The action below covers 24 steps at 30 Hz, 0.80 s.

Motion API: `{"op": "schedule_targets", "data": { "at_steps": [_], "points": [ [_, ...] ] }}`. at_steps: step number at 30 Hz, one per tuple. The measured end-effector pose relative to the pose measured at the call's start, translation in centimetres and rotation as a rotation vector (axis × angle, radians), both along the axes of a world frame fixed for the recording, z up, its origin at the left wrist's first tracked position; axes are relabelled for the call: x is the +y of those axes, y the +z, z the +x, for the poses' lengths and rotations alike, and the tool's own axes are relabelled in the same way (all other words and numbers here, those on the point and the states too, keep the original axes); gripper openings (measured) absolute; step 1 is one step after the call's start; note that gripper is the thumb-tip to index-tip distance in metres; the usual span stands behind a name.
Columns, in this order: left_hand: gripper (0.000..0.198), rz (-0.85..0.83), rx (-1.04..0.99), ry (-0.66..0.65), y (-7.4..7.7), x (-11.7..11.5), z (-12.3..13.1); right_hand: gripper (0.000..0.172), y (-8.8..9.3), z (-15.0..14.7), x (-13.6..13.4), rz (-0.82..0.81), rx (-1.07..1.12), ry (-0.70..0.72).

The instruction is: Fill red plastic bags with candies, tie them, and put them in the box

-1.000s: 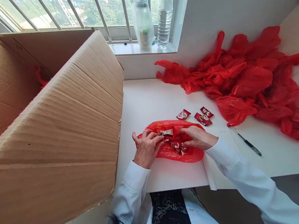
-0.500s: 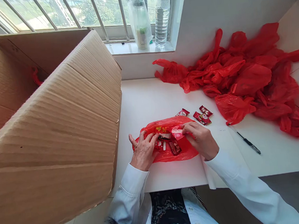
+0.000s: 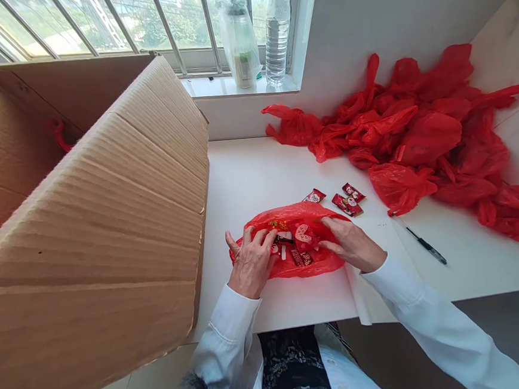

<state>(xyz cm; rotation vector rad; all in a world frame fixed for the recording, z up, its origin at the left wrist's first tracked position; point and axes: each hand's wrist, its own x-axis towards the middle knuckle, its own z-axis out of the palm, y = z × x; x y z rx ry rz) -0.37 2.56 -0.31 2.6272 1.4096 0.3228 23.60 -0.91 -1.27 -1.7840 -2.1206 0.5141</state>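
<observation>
A thin red plastic bag (image 3: 310, 268) lies spread on the white table in front of me. In it are several small wrapped packets, including a dark red packet (image 3: 301, 257) and a red one with a pale pink heart (image 3: 305, 237). My left hand (image 3: 253, 261) rests over the bag's left side, fingers spread and bent, fingertips by the packets. At the right side, my right hand (image 3: 353, 244) reaches over the bag's edge beside the heart packet; its thumb and fingers are apart, with nothing visible between them. Just behind the bag lie loose red packets (image 3: 347, 204).
A large open cardboard box (image 3: 111, 248) fills the left side. Red plastic bags (image 3: 429, 133) are heaped at the back right. A black pen (image 3: 431, 250) and white paper (image 3: 386, 268) lie to the right. On the windowsill stand a water bottle (image 3: 277, 43) and a bagged jar (image 3: 243, 52).
My right hand has let go of the heart packet, which now lies among the others in the bag, and its fingers have spread. The left hand stays nearly in place.
</observation>
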Motion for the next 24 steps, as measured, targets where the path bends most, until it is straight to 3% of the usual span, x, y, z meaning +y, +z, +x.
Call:
{"op": "schedule_targets", "data": {
  "at_steps": [5, 8, 13, 18, 21, 24],
  "points": [
    [0.039, 0.040, -0.003, -0.017, 0.4, -0.3, 1.4, 0.046, -0.1, -1.6, 0.9, -0.014, 0.042, 0.101],
    [0.037, 0.058, 0.000, -0.076, 0.0, -0.6, 2.6, 0.040, 0.5, -2.0, 1.0, -0.020, 0.063, 0.151],
    [0.024, 0.067, 0.004, -0.176, -1.1, -1.1, 3.5, 0.025, 0.6, -1.7, 1.0, -0.036, -0.059, 0.003],
    [0.020, 0.054, 0.012, -0.185, -1.6, -1.7, 3.1, 0.015, -0.1, -1.9, 1.3, -0.066, -0.139, -0.037],
    [0.018, 0.043, 0.015, -0.179, -1.6, -1.9, 2.9, 0.017, -0.3, -2.3, 1.4, -0.047, -0.147, -0.059],
    [0.037, 0.048, 0.013, -0.136, -1.6, -1.9, 3.1, 0.029, 0.0, -3.2, 1.2, 0.018, -0.139, -0.070]
  ]
}}
